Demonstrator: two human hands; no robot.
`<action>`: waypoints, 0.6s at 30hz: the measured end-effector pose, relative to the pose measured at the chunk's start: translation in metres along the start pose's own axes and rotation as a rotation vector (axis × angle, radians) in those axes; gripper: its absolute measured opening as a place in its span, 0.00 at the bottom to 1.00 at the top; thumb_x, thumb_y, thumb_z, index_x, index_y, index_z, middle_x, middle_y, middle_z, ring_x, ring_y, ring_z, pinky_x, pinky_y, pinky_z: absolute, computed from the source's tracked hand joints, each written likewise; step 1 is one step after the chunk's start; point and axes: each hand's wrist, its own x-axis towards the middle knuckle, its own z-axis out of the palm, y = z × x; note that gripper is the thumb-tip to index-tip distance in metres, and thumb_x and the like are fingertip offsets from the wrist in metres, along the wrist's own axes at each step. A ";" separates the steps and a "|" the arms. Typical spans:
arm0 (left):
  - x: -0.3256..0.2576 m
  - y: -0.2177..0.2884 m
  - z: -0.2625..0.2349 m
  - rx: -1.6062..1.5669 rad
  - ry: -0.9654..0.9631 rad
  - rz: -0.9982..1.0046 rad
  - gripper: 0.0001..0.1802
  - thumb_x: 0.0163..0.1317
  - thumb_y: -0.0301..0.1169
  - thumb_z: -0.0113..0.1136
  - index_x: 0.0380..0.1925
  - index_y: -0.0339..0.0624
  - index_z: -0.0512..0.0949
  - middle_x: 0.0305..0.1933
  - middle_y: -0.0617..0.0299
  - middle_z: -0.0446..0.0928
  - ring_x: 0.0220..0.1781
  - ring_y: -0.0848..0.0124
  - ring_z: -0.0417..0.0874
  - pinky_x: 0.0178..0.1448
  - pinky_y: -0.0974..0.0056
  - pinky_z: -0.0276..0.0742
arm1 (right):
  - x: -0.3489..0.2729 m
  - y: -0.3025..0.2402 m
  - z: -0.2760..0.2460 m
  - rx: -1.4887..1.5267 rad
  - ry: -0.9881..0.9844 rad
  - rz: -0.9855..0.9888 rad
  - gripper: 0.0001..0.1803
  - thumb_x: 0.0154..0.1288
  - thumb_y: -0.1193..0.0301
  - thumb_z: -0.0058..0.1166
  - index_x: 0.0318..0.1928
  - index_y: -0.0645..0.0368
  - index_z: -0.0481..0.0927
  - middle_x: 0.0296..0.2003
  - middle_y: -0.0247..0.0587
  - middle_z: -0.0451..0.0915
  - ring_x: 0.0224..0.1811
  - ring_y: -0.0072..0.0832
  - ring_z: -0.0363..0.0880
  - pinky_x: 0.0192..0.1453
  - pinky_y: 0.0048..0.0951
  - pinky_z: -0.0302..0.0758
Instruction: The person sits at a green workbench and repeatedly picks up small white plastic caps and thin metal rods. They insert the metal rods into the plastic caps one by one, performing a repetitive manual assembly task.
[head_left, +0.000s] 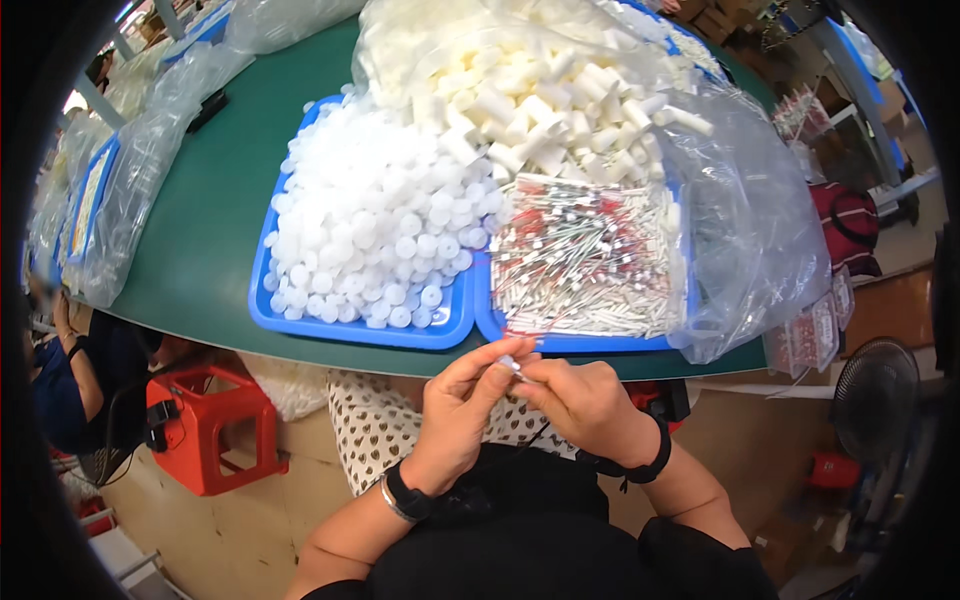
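A small white part [512, 366] sits between the fingertips of both hands, held just below the near edge of the green bench [200, 250]. The left hand [462, 405] has a narrow pinch grip on it; the right hand [580, 400] is closed on the same piece from the other side. Directly above lie a blue tray of thin white-and-red sticks [590, 262], a blue tray of round white caps [370, 230], and a bag of cream tubes [540, 90]. Risk: the part is held clear of the bench, so a slipped pinch would probably drop it into the lap or onto the floor.
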 end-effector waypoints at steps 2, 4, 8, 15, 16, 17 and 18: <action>0.004 0.000 -0.001 0.000 0.016 0.040 0.18 0.73 0.31 0.53 0.56 0.31 0.75 0.55 0.53 0.79 0.54 0.70 0.80 0.59 0.67 0.75 | 0.014 0.000 -0.024 -0.047 -0.028 0.012 0.11 0.64 0.72 0.61 0.44 0.64 0.78 0.28 0.46 0.82 0.27 0.41 0.83 0.29 0.34 0.77; 0.005 0.000 -0.006 -0.017 0.053 0.054 0.18 0.73 0.34 0.52 0.56 0.31 0.74 0.50 0.54 0.80 0.48 0.71 0.81 0.54 0.68 0.77 | 0.029 0.011 -0.052 -0.105 0.047 0.021 0.10 0.65 0.71 0.59 0.43 0.64 0.79 0.29 0.49 0.82 0.29 0.43 0.83 0.30 0.35 0.77; 0.002 0.001 -0.008 -0.064 0.118 0.003 0.19 0.74 0.37 0.50 0.55 0.32 0.73 0.41 0.56 0.80 0.38 0.73 0.81 0.46 0.68 0.77 | 0.061 0.066 -0.106 -0.412 0.262 0.225 0.07 0.66 0.72 0.56 0.41 0.62 0.81 0.34 0.50 0.83 0.35 0.50 0.82 0.39 0.38 0.78; 0.001 -0.002 -0.009 -0.061 0.113 -0.050 0.18 0.74 0.37 0.50 0.54 0.32 0.73 0.39 0.57 0.80 0.37 0.75 0.80 0.46 0.69 0.77 | 0.104 0.141 -0.125 -0.650 0.034 0.006 0.14 0.62 0.77 0.54 0.48 0.60 0.78 0.46 0.47 0.79 0.49 0.45 0.78 0.48 0.39 0.76; 0.002 -0.001 -0.009 -0.058 0.114 -0.049 0.18 0.74 0.37 0.50 0.53 0.32 0.73 0.39 0.57 0.80 0.37 0.74 0.80 0.46 0.69 0.77 | 0.105 0.145 -0.124 -0.728 -0.042 0.015 0.15 0.61 0.78 0.54 0.49 0.59 0.78 0.46 0.46 0.78 0.49 0.45 0.77 0.48 0.39 0.75; 0.001 0.000 -0.010 -0.057 0.120 -0.048 0.18 0.74 0.37 0.50 0.53 0.32 0.73 0.39 0.57 0.80 0.37 0.74 0.80 0.46 0.69 0.77 | 0.104 0.145 -0.124 -0.772 -0.053 0.046 0.14 0.60 0.77 0.54 0.48 0.59 0.79 0.45 0.46 0.78 0.49 0.44 0.77 0.47 0.39 0.76; 0.001 0.001 -0.011 -0.063 0.118 -0.048 0.18 0.74 0.37 0.50 0.54 0.32 0.73 0.40 0.57 0.80 0.37 0.74 0.80 0.46 0.69 0.77 | 0.102 0.145 -0.126 -0.816 -0.063 0.079 0.13 0.60 0.77 0.55 0.47 0.59 0.79 0.44 0.45 0.78 0.49 0.44 0.77 0.47 0.39 0.76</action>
